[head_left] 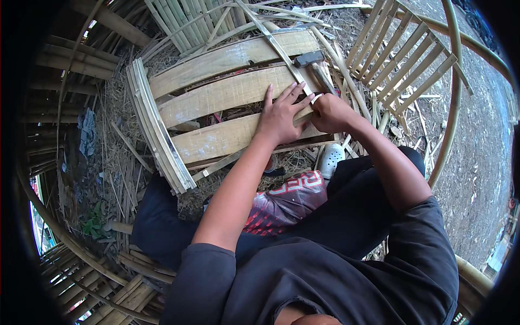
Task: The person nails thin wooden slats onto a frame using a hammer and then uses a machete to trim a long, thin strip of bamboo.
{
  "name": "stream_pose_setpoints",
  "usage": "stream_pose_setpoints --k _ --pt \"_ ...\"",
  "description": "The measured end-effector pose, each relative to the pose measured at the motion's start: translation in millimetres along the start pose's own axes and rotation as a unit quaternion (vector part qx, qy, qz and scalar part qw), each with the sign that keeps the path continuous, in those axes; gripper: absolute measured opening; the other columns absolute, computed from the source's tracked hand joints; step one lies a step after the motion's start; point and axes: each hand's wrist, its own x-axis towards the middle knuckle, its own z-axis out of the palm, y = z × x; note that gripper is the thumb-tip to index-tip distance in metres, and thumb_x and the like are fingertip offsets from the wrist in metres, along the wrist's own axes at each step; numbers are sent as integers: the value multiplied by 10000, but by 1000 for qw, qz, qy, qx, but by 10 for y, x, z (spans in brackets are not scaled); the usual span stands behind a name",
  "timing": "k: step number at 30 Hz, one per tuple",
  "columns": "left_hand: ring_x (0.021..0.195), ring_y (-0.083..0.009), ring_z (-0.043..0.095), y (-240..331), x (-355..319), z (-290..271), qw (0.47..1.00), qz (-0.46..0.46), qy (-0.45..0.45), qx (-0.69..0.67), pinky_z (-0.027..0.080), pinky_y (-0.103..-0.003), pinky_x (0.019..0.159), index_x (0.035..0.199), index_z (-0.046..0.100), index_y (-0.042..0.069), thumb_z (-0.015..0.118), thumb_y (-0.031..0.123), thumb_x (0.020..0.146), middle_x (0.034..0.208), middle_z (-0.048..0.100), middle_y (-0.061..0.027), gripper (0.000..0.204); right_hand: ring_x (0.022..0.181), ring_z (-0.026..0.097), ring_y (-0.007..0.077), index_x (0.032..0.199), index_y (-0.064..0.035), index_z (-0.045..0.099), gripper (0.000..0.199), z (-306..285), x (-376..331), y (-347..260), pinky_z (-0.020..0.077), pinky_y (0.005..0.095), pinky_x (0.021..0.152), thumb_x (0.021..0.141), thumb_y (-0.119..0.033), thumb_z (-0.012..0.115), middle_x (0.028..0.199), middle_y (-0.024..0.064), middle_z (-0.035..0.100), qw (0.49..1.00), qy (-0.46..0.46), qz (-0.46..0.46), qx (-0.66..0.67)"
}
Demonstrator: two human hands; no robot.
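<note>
My left hand lies flat with fingers spread on a wide bamboo slat of a slatted panel in front of me. Its fingertips touch a thin bamboo strip that runs diagonally across the slats. Just to the right, my right hand is closed in a fist around the handle of a hammer. The dark hammer head rests near the panel's far right end. A bundle of thin curved strips forms the panel's left edge.
Another slatted bamboo frame stands at the upper right, with a long curved pole beside it. Bamboo scraps and straw cover the ground. Stacked bamboo pieces lie at lower left. A pale shoe sits under the panel.
</note>
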Motion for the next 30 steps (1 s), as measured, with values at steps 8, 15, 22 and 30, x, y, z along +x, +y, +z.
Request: stream_pose_setpoints --k 8,15,22,30 --pt "1515 -210 346 -1 4 9 1000 4 2 5 107 -662 1236 1469 558 334 768 376 810 1634 388 -47 692 683 659 454 738 85 659 308 66 60 -39 528 497 653 715 -216 720 708 295 632 999 17 28 37" --pt "1522 -216 335 26 5 -11 1000 -1 -19 -6 90 -661 1237 1496 529 319 782 339 810 1646 368 -46 732 778 694 450 791 83 691 299 -77 37 -290 555 510 747 763 -215 691 794 302 674 986 30 152 60" --pt "1524 -214 332 -1 11 8 1000 -2 -7 2 91 -655 1241 1501 518 331 762 396 828 1642 376 -47 719 918 736 384 899 42 715 238 -231 42 -335 590 476 813 799 -163 648 922 248 731 973 -156 107 -134" --pt "1523 -217 333 11 8 14 1000 -8 -4 -12 94 -651 1242 1508 508 337 802 336 784 1643 376 -43 782 888 714 446 866 110 702 296 -143 111 -323 573 500 818 804 -169 623 864 322 700 981 -152 102 -67"
